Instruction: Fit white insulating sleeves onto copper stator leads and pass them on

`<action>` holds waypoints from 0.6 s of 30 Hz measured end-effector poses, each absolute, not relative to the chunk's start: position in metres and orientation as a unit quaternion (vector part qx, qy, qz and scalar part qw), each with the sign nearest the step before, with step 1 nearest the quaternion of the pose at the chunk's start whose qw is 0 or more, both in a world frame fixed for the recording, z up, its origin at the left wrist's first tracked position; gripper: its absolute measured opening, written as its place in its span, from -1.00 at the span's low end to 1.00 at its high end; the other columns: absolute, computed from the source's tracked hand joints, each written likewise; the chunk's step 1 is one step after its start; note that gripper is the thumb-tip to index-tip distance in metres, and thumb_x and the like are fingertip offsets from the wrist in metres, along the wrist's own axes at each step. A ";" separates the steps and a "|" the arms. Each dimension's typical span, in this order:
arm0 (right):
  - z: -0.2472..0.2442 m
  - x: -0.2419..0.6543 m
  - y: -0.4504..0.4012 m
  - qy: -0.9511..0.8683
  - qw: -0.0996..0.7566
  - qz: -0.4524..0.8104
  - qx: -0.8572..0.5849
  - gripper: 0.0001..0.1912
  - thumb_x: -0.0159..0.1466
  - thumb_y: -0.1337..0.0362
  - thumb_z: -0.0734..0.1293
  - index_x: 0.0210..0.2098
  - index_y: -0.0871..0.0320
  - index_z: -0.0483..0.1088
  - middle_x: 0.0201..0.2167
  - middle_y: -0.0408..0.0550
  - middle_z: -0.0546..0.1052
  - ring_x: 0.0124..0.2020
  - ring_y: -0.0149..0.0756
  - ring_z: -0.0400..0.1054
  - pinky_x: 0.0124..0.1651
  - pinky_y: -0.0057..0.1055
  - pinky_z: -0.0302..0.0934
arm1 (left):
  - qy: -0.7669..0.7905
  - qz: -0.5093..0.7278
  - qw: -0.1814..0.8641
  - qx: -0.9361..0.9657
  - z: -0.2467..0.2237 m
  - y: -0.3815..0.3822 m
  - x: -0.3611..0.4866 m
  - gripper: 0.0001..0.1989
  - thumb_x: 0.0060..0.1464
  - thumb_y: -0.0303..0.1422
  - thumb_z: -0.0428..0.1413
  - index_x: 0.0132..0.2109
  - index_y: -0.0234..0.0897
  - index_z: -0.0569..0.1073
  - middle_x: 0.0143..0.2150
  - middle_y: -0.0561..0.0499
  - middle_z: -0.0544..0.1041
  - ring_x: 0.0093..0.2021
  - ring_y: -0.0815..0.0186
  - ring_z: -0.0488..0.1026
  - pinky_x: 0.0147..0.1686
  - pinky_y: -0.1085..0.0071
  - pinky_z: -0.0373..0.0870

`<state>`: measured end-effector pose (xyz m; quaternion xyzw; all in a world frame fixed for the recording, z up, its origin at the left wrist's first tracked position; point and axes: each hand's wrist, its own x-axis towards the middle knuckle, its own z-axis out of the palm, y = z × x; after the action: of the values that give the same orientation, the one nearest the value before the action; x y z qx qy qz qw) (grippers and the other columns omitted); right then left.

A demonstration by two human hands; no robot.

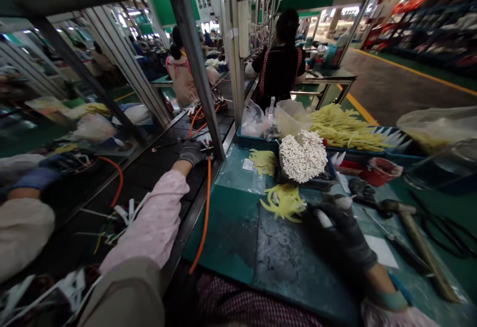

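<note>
My left hand (192,152), in a dark grey glove, reaches forward over the dark conveyor (175,183). Its fingers are closed at the edge of a round, wire-wound part (207,147) with white bits on it. From there an orange cord (206,212) hangs down across the bench edge. My right hand (341,232), gloved too, is over the green bench top (231,227) with curled fingers. A small white-ended item (324,218) shows between them; its kind is unclear. Just left of this hand lie loose yellow strips (283,202).
White sticks (302,155) stand bundled in a black tray, behind which is a heap of yellow strips (346,127). A hammer (421,247) and a screwdriver (406,252) lie right. At left, another person's blue-gloved hand (40,175) is on a similar part. A metal post (197,63) rises beside the conveyor.
</note>
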<state>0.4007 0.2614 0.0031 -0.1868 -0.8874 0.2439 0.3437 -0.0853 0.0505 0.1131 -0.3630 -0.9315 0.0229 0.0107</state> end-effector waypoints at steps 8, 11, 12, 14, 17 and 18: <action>0.037 0.392 0.221 -0.886 0.362 0.267 -0.111 -0.74 0.55 0.25 0.34 0.11 -0.03 0.66 -0.07 -0.01 0.81 -0.12 -0.10 0.76 -0.06 -0.22 0.70 | -0.929 0.037 -0.016 -0.367 0.094 0.001 -0.044 -0.42 0.12 -0.09 0.35 0.19 -0.32 0.67 0.24 -0.35 0.69 0.28 -0.26 0.58 0.36 -0.06 0.36; 0.042 0.393 0.184 -0.874 0.372 0.302 -0.084 -0.71 0.58 0.27 0.30 0.15 -0.01 0.63 -0.05 0.00 0.80 -0.10 -0.15 0.75 -0.04 -0.27 0.68 | -0.940 0.016 -0.020 -0.339 0.096 -0.012 -0.031 -0.50 0.24 -0.10 0.20 0.19 -0.27 0.68 0.20 -0.30 0.72 0.23 -0.18 0.64 0.22 0.03 0.48; 0.041 0.392 0.169 -0.869 0.362 0.328 -0.074 -0.70 0.58 0.28 0.30 0.17 -0.02 0.62 -0.05 -0.01 0.80 -0.08 -0.17 0.75 -0.01 -0.28 0.67 | -0.944 0.009 -0.020 -0.328 0.098 -0.018 -0.026 -0.50 0.26 -0.10 0.16 0.20 -0.26 0.67 0.18 -0.29 0.73 0.20 -0.16 0.67 0.17 0.07 0.52; 0.032 0.383 0.137 -0.853 0.327 0.403 -0.059 -0.67 0.59 0.28 0.28 0.23 -0.07 0.58 0.00 -0.02 0.78 -0.04 -0.19 0.73 0.07 -0.26 0.66 | -0.950 -0.003 -0.023 -0.311 0.102 -0.031 -0.013 -0.50 0.29 -0.09 0.10 0.20 -0.26 0.67 0.08 -0.26 0.77 0.08 -0.12 0.71 0.05 0.12 0.57; 0.007 0.357 0.087 -0.801 0.255 0.542 -0.026 -0.57 0.58 0.08 0.29 0.40 -0.26 0.42 0.16 -0.07 0.73 0.07 -0.05 0.70 0.13 0.00 0.66 | -0.944 -0.028 -0.034 -0.327 0.105 -0.046 0.016 -0.49 0.33 -0.07 0.06 0.20 -0.23 0.66 0.00 -0.19 0.79 -0.02 -0.04 0.72 -0.04 0.19 0.59; -0.002 0.348 0.071 -0.780 0.236 0.580 -0.003 -0.47 0.54 -0.05 0.32 0.47 -0.36 0.32 0.19 -0.11 0.72 0.08 0.02 0.69 0.11 0.10 0.66 | -0.938 -0.036 -0.041 -0.344 0.104 -0.049 0.029 -0.50 0.34 -0.07 0.06 0.21 -0.22 0.66 0.02 -0.16 0.79 -0.01 -0.01 0.72 -0.02 0.21 0.59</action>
<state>0.3480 0.0708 -0.0024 -0.0027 -0.7799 0.5799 0.2356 0.0293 -0.0492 0.1041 -0.3435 -0.9375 -0.0359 -0.0413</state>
